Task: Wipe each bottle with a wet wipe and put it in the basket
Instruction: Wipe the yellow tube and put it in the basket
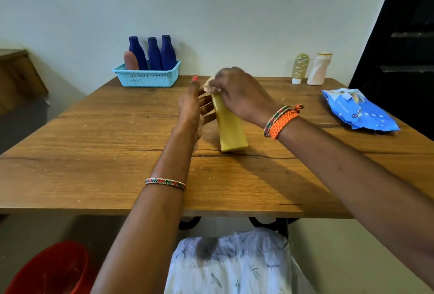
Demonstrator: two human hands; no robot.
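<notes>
Mid-worktop, my left hand steadies a tall yellow plastic bottle with straight fingers while my right hand pinches a pale wet wipe over its cap, so wiping is underway; next, I judge, comes carrying it to the light-blue slotted plastic basket at the far-left edge.

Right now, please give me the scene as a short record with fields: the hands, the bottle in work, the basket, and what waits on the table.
left hand: fingers straight, steadying the yellow bottle
right hand: holds the wet wipe on the bottle's top
yellow bottle: upright on the table
basket: holds three blue bottles and a brown bottle
waiting: two bottles at the far right
wipes pack: right, on the table
</notes>
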